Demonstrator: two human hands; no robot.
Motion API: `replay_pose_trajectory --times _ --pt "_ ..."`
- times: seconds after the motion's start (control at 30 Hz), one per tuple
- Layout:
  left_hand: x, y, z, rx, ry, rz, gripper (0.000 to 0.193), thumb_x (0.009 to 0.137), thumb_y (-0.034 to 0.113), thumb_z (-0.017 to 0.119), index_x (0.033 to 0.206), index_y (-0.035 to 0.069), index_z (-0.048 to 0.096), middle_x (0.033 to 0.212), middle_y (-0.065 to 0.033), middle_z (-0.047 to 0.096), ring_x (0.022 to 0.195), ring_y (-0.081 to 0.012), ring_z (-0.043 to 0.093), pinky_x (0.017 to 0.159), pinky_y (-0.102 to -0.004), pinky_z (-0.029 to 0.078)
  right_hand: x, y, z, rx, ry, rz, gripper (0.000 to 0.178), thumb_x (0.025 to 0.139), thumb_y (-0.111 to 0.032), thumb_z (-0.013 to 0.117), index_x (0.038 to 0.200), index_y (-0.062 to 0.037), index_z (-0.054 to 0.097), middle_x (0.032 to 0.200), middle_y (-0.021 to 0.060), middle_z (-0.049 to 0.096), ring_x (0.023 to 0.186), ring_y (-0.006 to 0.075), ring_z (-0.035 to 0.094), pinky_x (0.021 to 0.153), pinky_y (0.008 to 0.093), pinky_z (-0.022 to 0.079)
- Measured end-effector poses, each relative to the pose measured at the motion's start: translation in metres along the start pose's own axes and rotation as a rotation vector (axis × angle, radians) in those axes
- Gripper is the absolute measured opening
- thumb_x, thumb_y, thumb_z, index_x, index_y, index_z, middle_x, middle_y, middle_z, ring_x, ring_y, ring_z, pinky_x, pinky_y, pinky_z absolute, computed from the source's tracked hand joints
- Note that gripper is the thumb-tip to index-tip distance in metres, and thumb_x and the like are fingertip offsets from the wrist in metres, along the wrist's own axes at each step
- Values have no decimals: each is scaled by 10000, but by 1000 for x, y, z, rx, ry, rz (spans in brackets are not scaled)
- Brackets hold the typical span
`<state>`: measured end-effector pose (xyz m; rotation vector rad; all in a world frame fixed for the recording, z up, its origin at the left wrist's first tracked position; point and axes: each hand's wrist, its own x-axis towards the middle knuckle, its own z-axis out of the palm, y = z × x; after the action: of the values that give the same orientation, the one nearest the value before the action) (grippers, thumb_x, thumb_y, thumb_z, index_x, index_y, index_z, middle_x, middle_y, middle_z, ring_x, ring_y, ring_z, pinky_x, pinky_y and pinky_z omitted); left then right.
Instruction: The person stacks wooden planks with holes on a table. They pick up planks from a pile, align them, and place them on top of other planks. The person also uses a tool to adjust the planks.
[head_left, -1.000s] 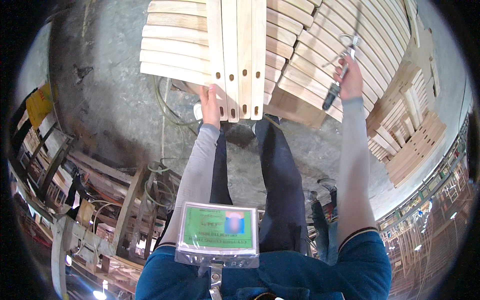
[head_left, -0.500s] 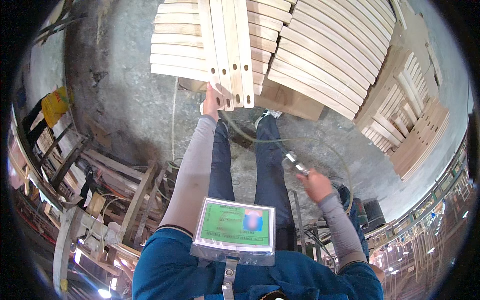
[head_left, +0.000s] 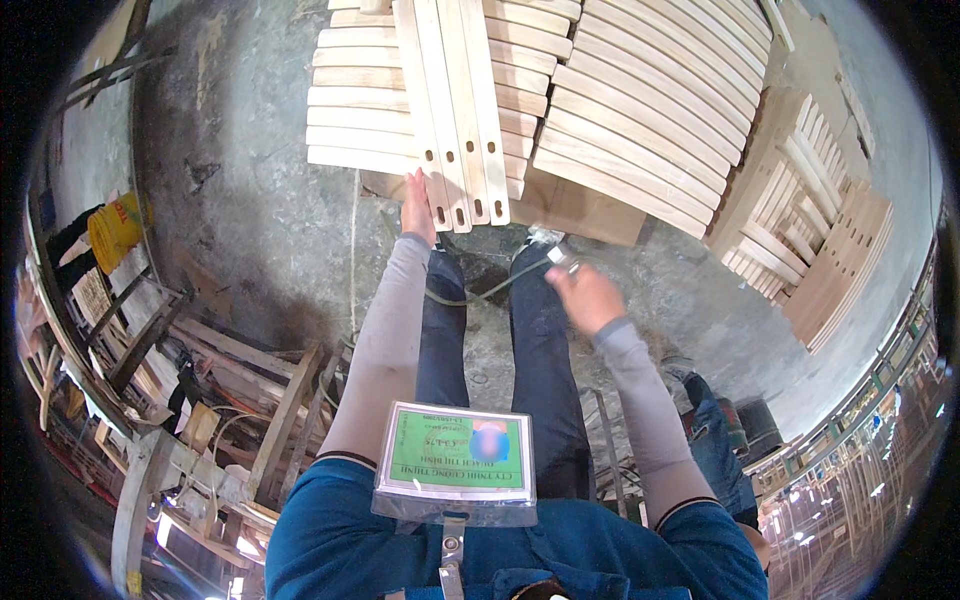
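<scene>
A grey, stained concrete floor [head_left: 250, 200] runs under stacks of pale curved wooden slats [head_left: 650, 110], with dark chair frames [head_left: 200, 380] crowded along the left wall and more light wooden frames [head_left: 800, 230] piled at the right.

The right hand [head_left: 588, 296] has dropped: a second ago it was raised over the slat stack with the tool up high, and now it sits low in front of the knees, well apart from the wood. It is closed around a small metal-tipped tool [head_left: 560, 257], motion-blurred, with a thin hose [head_left: 470, 297] trailing off across the legs. Judging from that, the tool's work on the stack is paused for the moment.

The left hand [head_left: 418, 208] has stayed where it was, fingers flat and loosely spread against the near end of three long slotted wooden rails [head_left: 452, 110], pressing rather than gripping. The rails lie side by side across the top of the slat pile, straight, pale and smooth, each with a dark oblong mortise slot near the near end, their ends overhanging the stack's edge.
</scene>
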<state>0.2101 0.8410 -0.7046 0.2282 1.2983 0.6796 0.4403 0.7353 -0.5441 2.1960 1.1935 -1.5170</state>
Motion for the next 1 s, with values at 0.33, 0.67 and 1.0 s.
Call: replay_pose_trajectory --times 0.33,0.67,1.0 --pt "26 -5 -2 135 196 -84 791 848 565 402 1377 22 176 1430 -146 175 1321 -250 157 1059 -350 130 -16 84 -7 81 -56 -138 514 832 -474 481 806 32 567 776 224 607 710 373 594 674 439 461" --pt "25 6 12 375 251 87 707 823 406 523 1355 27 252 1366 -148 293 1254 -240 286 1014 -322 229 206 117 -124 955 433 61 354 760 -235 647 993 27 597 804 80 614 650 125 552 616 264 479" --pt "79 18 8 769 325 233 657 773 366 595 1290 24 376 1269 -212 385 1166 -327 407 962 -363 335 244 -78 15 717 158 -111 463 792 -240 629 1174 -25 480 991 102 592 913 172 555 838 280 419"
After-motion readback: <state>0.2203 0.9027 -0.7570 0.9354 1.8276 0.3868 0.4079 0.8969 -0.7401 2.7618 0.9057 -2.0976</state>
